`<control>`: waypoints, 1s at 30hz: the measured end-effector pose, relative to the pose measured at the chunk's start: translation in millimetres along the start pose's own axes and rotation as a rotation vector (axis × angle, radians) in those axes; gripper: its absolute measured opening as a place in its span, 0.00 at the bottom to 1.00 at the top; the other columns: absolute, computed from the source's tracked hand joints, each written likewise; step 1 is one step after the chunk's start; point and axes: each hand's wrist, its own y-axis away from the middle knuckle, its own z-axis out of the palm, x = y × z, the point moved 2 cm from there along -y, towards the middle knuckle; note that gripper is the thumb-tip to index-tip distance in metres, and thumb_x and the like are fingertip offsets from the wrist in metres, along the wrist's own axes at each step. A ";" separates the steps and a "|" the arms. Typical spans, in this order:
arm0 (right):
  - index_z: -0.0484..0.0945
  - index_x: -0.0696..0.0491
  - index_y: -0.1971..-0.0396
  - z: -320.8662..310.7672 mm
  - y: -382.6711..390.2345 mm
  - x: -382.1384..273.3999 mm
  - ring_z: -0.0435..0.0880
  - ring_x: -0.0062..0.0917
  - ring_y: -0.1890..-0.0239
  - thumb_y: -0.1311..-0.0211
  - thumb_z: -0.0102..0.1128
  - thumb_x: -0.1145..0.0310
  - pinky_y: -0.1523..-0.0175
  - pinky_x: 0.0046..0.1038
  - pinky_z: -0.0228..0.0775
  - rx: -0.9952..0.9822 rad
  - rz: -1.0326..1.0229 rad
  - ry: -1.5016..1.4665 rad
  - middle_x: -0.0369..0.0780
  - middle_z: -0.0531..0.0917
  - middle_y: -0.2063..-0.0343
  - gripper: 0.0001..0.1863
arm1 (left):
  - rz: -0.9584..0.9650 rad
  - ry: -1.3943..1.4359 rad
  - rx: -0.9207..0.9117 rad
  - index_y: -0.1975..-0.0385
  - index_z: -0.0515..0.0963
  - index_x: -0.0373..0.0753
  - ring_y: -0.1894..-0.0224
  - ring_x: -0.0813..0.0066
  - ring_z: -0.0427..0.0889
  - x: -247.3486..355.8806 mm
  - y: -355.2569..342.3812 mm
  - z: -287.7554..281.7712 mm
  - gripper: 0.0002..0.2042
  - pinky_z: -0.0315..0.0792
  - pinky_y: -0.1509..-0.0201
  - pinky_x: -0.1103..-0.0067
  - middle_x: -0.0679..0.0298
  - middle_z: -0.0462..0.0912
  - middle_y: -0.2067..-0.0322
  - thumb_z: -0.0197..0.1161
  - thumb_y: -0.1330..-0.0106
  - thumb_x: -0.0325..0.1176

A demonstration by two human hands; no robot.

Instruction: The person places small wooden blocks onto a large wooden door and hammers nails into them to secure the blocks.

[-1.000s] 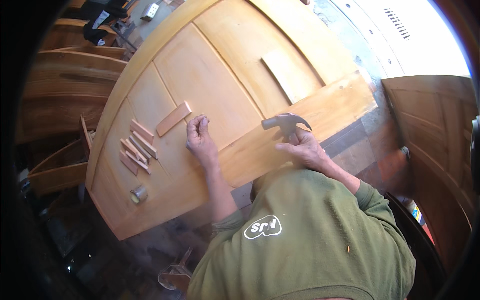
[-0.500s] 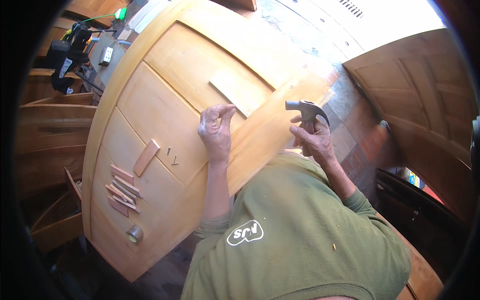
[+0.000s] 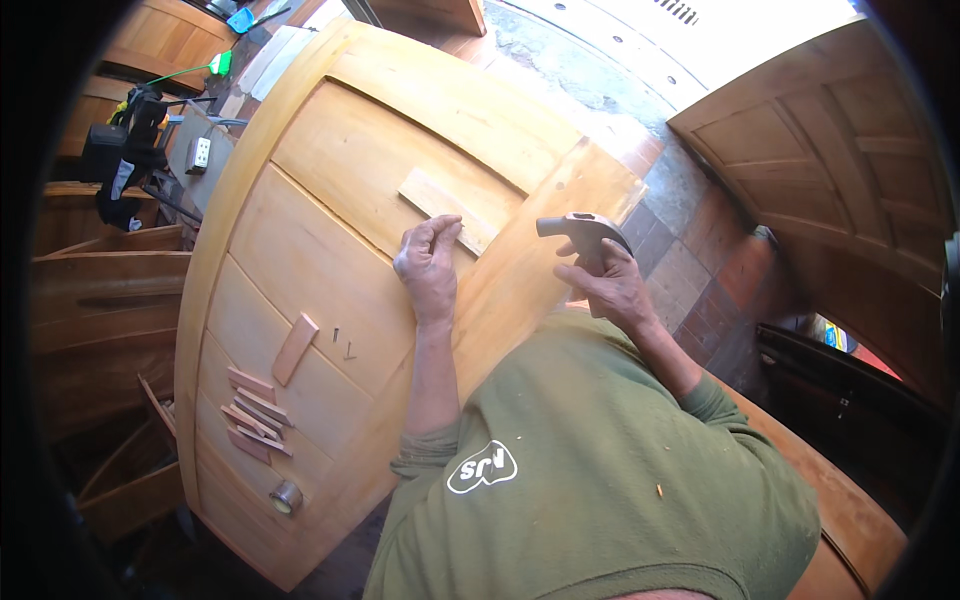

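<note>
My right hand (image 3: 612, 286) grips a claw hammer (image 3: 580, 228) by its handle, with the head raised over the panelled wooden door (image 3: 310, 215). Thumb and fingertips of my left hand (image 3: 428, 265) are pinched together at the near edge of a pale flat wood strip (image 3: 445, 205) lying on the door. Whatever sits in that pinch is too small to make out. Left of my left forearm, two loose nails (image 3: 343, 345) lie on the door, beside a reddish wood piece (image 3: 295, 349).
Several thin wood strips (image 3: 257, 415) lie in a cluster on the door's left part, with a roll of tape (image 3: 286, 496) nearby. Another panelled door (image 3: 830, 150) leans at the right. A white power strip (image 3: 199, 155) and a dark bag (image 3: 122, 160) are at the far left.
The hammer in my right hand has swung left, closer to my left hand. My left hand stays pinched and now sits nearer the strip's edge. The whole view has shifted slightly.
</note>
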 end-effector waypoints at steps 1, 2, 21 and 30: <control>0.77 0.54 0.33 2.6 -0.8 -2.8 0.83 0.14 0.62 0.33 0.75 0.72 0.68 0.20 0.83 0.001 -0.001 0.001 0.37 0.83 0.50 0.29 | -0.009 -0.017 -0.003 0.59 0.90 0.38 0.57 0.71 0.87 0.3 -0.1 -0.2 0.05 0.82 0.52 0.75 0.59 0.89 0.60 0.74 0.33 0.25; 0.77 0.53 0.34 5.5 -1.7 -6.0 0.83 0.14 0.61 0.33 0.75 0.72 0.68 0.20 0.83 -0.011 -0.013 -0.009 0.37 0.83 0.50 0.29 | -0.008 -0.015 -0.004 0.59 0.90 0.38 0.57 0.71 0.87 0.8 -0.4 -0.4 0.05 0.82 0.52 0.75 0.59 0.89 0.60 0.74 0.33 0.25; 0.77 0.55 0.36 23.8 -11.5 -34.3 0.80 0.15 0.58 0.30 0.69 0.69 0.59 0.21 0.76 -0.128 0.218 0.103 0.35 0.81 0.55 0.24 | 0.205 -0.222 -0.014 0.58 0.89 0.38 0.59 0.71 0.86 10.1 1.2 0.9 0.06 0.82 0.54 0.74 0.60 0.88 0.62 0.74 0.32 0.26; 0.77 0.54 0.33 31.5 -11.4 -52.2 0.77 0.12 0.68 0.26 0.65 0.64 0.62 0.21 0.75 -0.112 0.215 0.476 0.31 0.80 0.65 0.24 | 0.233 -0.157 -0.038 0.62 0.86 0.36 0.57 0.70 0.84 5.7 0.2 0.4 0.04 0.81 0.54 0.75 0.60 0.86 0.59 0.73 0.33 0.23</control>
